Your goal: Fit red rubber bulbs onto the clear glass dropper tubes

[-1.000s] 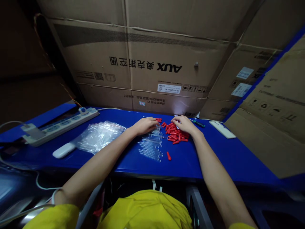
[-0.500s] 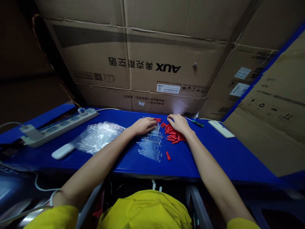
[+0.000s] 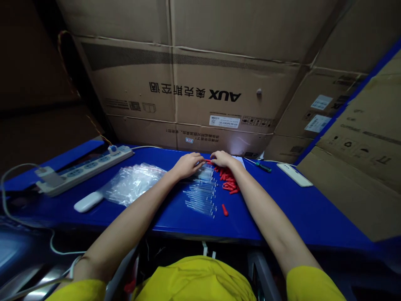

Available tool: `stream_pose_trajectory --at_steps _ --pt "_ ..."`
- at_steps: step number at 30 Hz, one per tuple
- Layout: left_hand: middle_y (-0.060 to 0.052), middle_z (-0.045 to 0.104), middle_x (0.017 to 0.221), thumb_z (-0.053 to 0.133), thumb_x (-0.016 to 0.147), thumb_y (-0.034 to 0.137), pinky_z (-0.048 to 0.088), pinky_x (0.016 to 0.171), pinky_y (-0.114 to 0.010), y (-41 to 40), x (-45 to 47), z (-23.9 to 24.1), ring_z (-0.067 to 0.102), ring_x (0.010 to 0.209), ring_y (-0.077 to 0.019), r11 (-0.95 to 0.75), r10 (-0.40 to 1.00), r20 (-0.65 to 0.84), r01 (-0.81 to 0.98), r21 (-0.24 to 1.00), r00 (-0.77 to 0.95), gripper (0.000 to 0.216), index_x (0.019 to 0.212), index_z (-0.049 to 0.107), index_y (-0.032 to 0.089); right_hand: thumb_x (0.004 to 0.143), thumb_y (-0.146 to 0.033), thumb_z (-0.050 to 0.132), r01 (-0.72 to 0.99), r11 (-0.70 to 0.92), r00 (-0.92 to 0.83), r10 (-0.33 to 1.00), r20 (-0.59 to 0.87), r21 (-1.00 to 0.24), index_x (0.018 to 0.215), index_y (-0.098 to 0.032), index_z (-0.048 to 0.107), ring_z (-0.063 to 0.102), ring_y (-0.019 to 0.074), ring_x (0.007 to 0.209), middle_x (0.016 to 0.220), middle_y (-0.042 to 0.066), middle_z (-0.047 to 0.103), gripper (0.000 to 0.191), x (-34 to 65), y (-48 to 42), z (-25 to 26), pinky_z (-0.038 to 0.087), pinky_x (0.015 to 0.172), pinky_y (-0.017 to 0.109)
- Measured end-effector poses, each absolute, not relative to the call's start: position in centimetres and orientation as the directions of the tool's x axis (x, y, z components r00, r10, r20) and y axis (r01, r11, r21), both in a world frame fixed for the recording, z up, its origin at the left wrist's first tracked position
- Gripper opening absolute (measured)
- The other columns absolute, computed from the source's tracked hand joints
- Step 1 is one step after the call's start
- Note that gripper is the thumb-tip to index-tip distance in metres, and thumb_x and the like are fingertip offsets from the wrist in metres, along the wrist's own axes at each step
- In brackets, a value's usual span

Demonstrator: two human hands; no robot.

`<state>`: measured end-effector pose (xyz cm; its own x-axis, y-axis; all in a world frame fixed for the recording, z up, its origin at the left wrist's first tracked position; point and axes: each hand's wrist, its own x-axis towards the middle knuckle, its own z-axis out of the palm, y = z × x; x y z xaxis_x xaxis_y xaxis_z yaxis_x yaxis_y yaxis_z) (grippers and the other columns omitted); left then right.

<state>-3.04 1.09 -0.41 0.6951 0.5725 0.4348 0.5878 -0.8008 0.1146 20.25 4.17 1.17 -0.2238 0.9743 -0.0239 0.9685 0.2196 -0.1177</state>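
Observation:
My left hand rests over the far end of a row of thin clear tubes, its fingers curled together at their tips. Close to it on the right, my right hand bends its fingers down at the far edge of a pile of small red rubber bulbs. Between the two sets of fingertips a few red bulbs show. Whatever either hand pinches is too small and too covered to make out. One single red bulb lies apart, nearer the table's front edge.
Clear plastic bags lie left of the tubes, beside a white rounded device and a power strip. To the right are a green-handled screwdriver and a white phone-like slab. Cardboard walls the blue table's back.
My right hand has moved left from above the red bulbs to beside my left hand, and its fingers have drawn together. My left hand stays over the tubes. The view has shifted slightly.

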Motion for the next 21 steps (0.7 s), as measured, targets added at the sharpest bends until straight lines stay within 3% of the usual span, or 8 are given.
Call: stream_pose_trajectory --at_steps 4,11,18,21 --pt "-0.008 0.075 0.108 0.049 0.110 0.033 0.051 0.090 -0.033 1.3 -3.2 -0.3 0.068 0.104 -0.0236 -0.737 0.634 0.488 0.660 0.146 0.600 0.030 0.111 0.076 0.020 0.099 -0.036 0.070 0.966 0.230 -0.235 0.972 -0.028 -0.116 0.123 -0.030 0.080 0.074 0.0228 0.116 0.125 0.005 0.081 0.027 20.4 3.7 1.1 0.053 0.097 0.027" --pt "-0.007 0.076 0.109 0.051 0.109 0.030 0.050 0.089 -0.034 1.2 -3.0 -0.6 0.069 0.104 -0.0242 -0.647 0.720 0.478 0.735 0.200 0.504 0.027 0.109 0.076 0.020 0.100 -0.030 0.065 0.968 0.245 -0.239 0.965 0.106 -0.049 0.112 -0.028 0.083 0.074 0.0258 0.115 0.118 0.007 0.082 0.022 20.0 2.5 1.4 0.053 0.096 0.031" --pt "-0.008 0.076 0.108 0.052 0.108 0.030 0.051 0.087 -0.034 1.3 -2.9 -1.0 0.069 0.105 -0.0254 -0.639 0.732 0.460 0.741 0.206 0.503 0.027 0.111 0.076 0.020 0.102 -0.032 0.063 0.963 0.253 -0.249 0.967 0.054 -0.096 0.134 -0.026 0.076 0.071 0.0269 0.121 0.132 0.010 0.078 0.034 19.7 3.0 0.8 0.052 0.098 0.032" --pt "-0.009 0.075 0.108 0.051 0.107 0.030 0.051 0.088 -0.035 1.3 -2.9 -1.1 0.068 0.104 -0.0256 -0.638 0.734 0.456 0.740 0.213 0.503 0.027 0.111 0.076 0.020 0.101 -0.029 0.064 0.964 0.234 -0.231 0.972 0.038 -0.127 0.129 -0.023 0.077 0.073 0.0242 0.115 0.125 0.010 0.080 0.032 19.7 3.5 0.5 0.052 0.094 0.028"
